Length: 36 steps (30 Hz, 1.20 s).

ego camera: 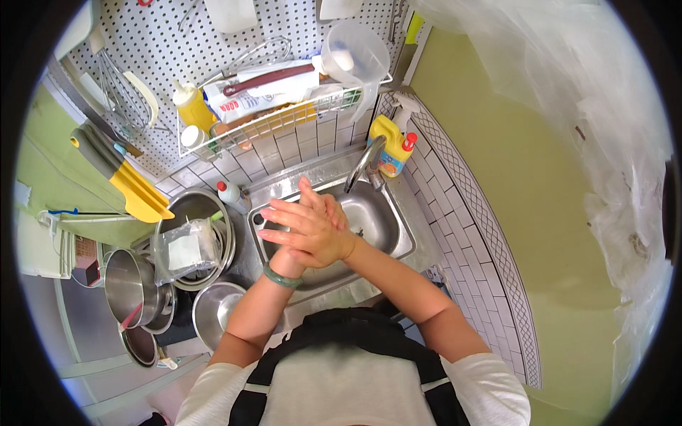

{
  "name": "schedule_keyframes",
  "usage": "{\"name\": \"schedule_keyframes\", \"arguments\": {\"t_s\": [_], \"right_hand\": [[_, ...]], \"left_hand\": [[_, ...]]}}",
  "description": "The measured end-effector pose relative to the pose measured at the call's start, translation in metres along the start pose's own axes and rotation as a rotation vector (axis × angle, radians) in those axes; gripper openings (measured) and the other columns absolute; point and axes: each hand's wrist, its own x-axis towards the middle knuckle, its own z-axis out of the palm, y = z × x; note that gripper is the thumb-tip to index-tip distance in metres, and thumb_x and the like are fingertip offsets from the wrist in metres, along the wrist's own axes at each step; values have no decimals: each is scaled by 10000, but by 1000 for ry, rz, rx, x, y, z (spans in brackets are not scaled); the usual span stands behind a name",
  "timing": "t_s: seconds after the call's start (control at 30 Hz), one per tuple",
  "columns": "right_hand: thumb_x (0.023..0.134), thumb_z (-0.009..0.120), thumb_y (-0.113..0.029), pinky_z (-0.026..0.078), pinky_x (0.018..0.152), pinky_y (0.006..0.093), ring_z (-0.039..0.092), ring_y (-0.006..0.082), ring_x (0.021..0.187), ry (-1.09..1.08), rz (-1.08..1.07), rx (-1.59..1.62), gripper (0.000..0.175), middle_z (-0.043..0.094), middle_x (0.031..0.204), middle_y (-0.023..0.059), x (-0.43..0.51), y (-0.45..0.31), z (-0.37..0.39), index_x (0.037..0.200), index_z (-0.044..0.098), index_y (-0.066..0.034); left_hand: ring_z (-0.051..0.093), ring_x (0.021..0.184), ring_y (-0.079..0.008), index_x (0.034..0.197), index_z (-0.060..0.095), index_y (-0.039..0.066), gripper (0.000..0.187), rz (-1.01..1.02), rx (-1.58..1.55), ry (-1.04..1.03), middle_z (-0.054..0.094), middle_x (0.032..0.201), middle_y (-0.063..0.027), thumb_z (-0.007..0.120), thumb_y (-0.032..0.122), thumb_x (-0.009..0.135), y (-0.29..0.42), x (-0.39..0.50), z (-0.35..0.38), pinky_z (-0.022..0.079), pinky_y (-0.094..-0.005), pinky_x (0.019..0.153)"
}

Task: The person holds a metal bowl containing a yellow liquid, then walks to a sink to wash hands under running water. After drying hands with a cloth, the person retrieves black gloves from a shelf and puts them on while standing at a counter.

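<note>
Above the stainless steel sink, my two wet-looking hands are pressed together. My right hand lies across my left with its fingers spread. Only part of my left hand shows beyond it, the palm being covered; some fingers point up and others bend over the right hand's edge. Neither hand shows an object in it. A green bangle circles my left wrist. The curved metal faucet stands behind the basin, to the right of my hands. A small dark bit lies near the basin's drain area.
Left of the sink are a white bottle with red cap, stacked steel bowls under a plastic bag, and a steel pot. A yellow detergent jug stands behind the faucet. A loaded wire basket hangs above.
</note>
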Motion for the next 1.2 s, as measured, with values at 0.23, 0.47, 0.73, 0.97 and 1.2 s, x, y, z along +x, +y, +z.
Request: {"name": "schedule_keyframes", "arguments": {"t_s": [0.23,0.47,0.73,0.97,1.2], "right_hand": [[759,670,-424,235,1075,475,432,393,1190,248,599,61,673,483,1277,220,-13,-28,26,1211,514,50],[795,667,-345,327,964,409,496,314,1053,323,1039,737,511,546,1124,178,-38,-16,47,1117,568,38],[837,663,-255,433,836,334,569,224,896,484,1255,1062,332,618,949,129,-101,0,86,1010,628,25],[846,659,-129,481,601,306,630,193,684,35,1220,183,128,665,818,130,-171,58,28,857,685,-4],[856,536,-83,465,781,448,583,375,856,-277,925,-590,128,610,882,196,-240,159,-8,839,624,8]], "left_hand": [[540,766,-183,979,569,3,612,111,303,363,577,814,-92,481,598,863,13,-11,24,457,-291,698],[560,715,-209,1107,529,28,598,48,269,229,599,823,-103,499,561,839,5,-24,26,467,-318,612],[480,721,-200,684,455,127,372,120,-91,632,416,652,-16,534,383,943,-34,-31,-45,429,-372,730],[480,692,-207,729,451,91,349,-156,-417,1064,462,702,-35,478,329,983,-85,-15,-145,486,-396,825],[559,1049,-256,1104,555,-3,285,-160,-463,786,593,1060,-95,477,243,982,-98,27,-178,403,-400,1043]]}}
